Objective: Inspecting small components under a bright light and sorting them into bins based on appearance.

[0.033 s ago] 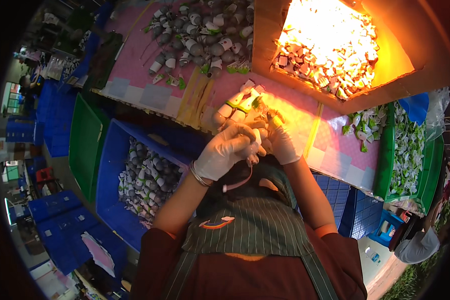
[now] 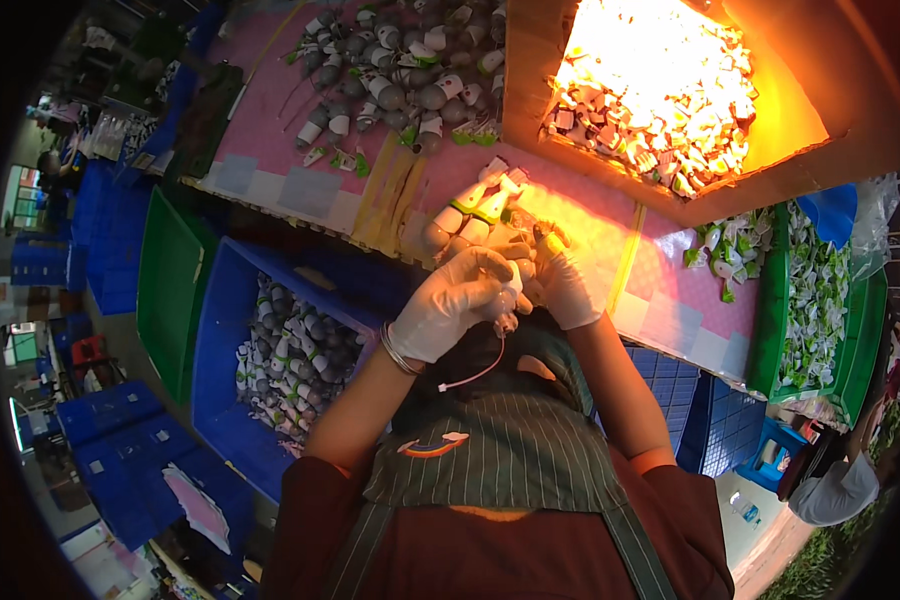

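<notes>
My left hand, in a white glove, is closed around a bulb-shaped white-and-grey plastic part above my apron. From its lower end hangs a thin pale cable with a small white connector at the tip. My right hand, gloved too, is closed right beside it, fingers curled toward the same part. Something yellow shows at its fingers; whether that is a tool or finger covering I cannot tell. Just beyond both hands, several grey-and-white bulb-shaped parts with green trim lie together on the pink tabletop.
A brightly lit cardboard box of small white pieces stands at the far right. Many grey-and-white parts are heaped at the far left. A blue bin of similar parts is at left; a green bin of green-and-white pieces is at right.
The hanging cable has swung and hangs in a slightly different curve, its tip lower. Both hands keep nearly the same place.
</notes>
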### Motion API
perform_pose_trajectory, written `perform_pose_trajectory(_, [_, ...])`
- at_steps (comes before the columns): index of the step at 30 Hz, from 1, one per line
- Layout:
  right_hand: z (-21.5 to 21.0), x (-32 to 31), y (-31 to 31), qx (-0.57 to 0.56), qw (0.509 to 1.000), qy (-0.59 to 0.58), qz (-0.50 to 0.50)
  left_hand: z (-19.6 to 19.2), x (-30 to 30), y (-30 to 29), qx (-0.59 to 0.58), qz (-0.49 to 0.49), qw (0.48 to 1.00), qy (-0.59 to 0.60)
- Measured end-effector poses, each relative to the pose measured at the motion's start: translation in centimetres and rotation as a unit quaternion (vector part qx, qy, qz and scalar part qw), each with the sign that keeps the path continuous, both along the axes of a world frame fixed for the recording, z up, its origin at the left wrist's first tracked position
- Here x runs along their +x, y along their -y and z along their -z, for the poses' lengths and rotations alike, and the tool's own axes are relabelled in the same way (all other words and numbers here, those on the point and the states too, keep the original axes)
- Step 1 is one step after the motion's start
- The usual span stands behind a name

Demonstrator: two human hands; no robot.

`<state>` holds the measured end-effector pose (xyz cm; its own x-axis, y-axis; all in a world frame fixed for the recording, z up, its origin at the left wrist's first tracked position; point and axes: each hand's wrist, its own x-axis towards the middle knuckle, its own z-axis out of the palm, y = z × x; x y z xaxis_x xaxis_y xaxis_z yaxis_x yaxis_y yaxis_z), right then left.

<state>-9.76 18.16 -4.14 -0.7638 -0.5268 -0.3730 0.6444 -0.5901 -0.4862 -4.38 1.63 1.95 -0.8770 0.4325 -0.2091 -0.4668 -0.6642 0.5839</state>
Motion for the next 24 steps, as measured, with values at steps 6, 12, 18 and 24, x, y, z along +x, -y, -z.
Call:
perform_pose_trajectory(6, [-0.4,0.3,-0.9,0.082,0.996,-0.041,-0.004,-0.2,0.5,0.1,-0.159,0.017,0.987,-0.036])
perform_pose_trajectory(12, [-0.1,0.6,-1.7,0.146,0.982,-0.103,-0.064,-0.7,0.8,-0.1,-0.228,0.028,0.973,-0.008])
perform_pose_trajectory(18, [-2.5,0.7,-1.6,0.283,0.942,-0.165,-0.072,-0.9,1.0,0.3,-0.271,-0.001,0.962,-0.021])
perform_pose_trajectory(24, [-3.5,1.2,-1.0,0.354,0.912,-0.194,-0.064,0.9,1.0,-0.3,-0.387,-0.12,0.908,-0.108])
